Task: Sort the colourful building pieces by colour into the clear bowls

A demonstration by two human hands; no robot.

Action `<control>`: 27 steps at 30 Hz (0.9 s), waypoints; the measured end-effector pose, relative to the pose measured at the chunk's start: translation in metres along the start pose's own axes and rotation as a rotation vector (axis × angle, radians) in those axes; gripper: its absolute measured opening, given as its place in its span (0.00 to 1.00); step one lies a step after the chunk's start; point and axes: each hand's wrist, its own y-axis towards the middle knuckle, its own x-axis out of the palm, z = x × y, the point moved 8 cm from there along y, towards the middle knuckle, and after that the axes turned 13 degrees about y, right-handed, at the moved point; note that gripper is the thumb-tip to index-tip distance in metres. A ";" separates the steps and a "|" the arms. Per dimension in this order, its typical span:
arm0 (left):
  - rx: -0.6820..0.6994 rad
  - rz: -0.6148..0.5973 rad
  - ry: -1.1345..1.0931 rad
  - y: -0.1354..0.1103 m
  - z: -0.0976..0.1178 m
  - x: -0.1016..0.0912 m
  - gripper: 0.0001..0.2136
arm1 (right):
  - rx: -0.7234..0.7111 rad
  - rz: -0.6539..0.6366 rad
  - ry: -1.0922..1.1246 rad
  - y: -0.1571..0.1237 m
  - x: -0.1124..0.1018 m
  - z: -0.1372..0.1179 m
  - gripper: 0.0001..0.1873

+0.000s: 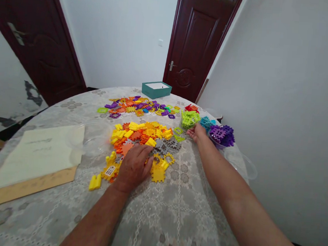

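My left hand (135, 165) lies over the near side of a mixed pile of yellow and orange plastic building pieces (136, 136), thumb apart from the fingers. Grey interlocking pieces (167, 147) sit just beyond its fingertips, and yellow square pieces (158, 175) are to its right. Farther off, my right hand (196, 132) reaches to the near side of a heap of lime-green pieces (190, 118), its fingers loosely stretched. A few loose green pieces (178, 131) rest on the tablecloth beside those fingers. I see nothing held in either hand.
Purple pieces (222, 135) fill a clear bowl at the right edge, near blue pieces (208, 122) and red pieces (192, 108). Another mixed heap (142, 107) spreads behind, before a green box (156, 90). Paper (39, 151) lies at left; a clear lid (250, 167) sits right.
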 end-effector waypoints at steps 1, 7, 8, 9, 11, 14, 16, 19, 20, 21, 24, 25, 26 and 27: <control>-0.015 0.022 0.010 0.000 -0.002 -0.001 0.14 | -0.002 0.002 0.005 0.002 0.000 0.002 0.06; 0.026 0.044 0.029 0.000 -0.003 0.000 0.11 | 0.005 -0.065 0.059 0.009 0.006 0.007 0.08; 0.027 0.043 0.029 0.000 -0.003 0.000 0.10 | 0.006 -0.080 0.066 0.009 0.007 0.007 0.08; 0.028 0.042 0.029 0.000 -0.003 0.001 0.10 | 0.009 -0.095 0.070 0.009 0.008 0.006 0.08; 0.025 0.037 0.029 0.000 -0.004 0.001 0.09 | 0.014 -0.128 0.068 0.005 0.011 0.004 0.08; 0.005 0.036 0.039 0.000 -0.006 0.001 0.10 | -0.015 -0.185 0.051 -0.007 0.015 0.003 0.08; -0.017 0.047 0.049 0.000 -0.008 0.000 0.10 | -0.071 -0.228 0.030 -0.021 0.017 0.004 0.06; -0.047 0.063 0.062 -0.001 -0.011 0.001 0.12 | -0.185 -0.288 -0.029 -0.046 0.019 0.009 0.05; -0.060 0.070 0.071 -0.002 -0.012 0.001 0.13 | -0.228 -0.307 -0.059 -0.056 0.019 0.010 0.06; -0.078 0.081 0.084 -0.003 -0.013 0.001 0.15 | -0.274 -0.324 -0.093 -0.066 0.019 0.012 0.06; -0.147 0.111 0.131 -0.005 -0.017 0.000 0.29 | -0.406 -0.360 -0.193 -0.097 0.017 0.016 0.09; -0.164 0.112 0.140 -0.006 -0.018 0.000 0.35 | -0.455 -0.368 -0.231 -0.108 0.017 0.017 0.10; -0.174 0.110 0.147 -0.006 -0.019 0.000 0.39 | -0.531 -0.374 -0.292 -0.120 0.018 0.016 0.12; -0.180 0.105 0.150 -0.007 -0.019 0.001 0.43 | -0.637 -0.383 -0.377 -0.133 0.020 0.015 0.13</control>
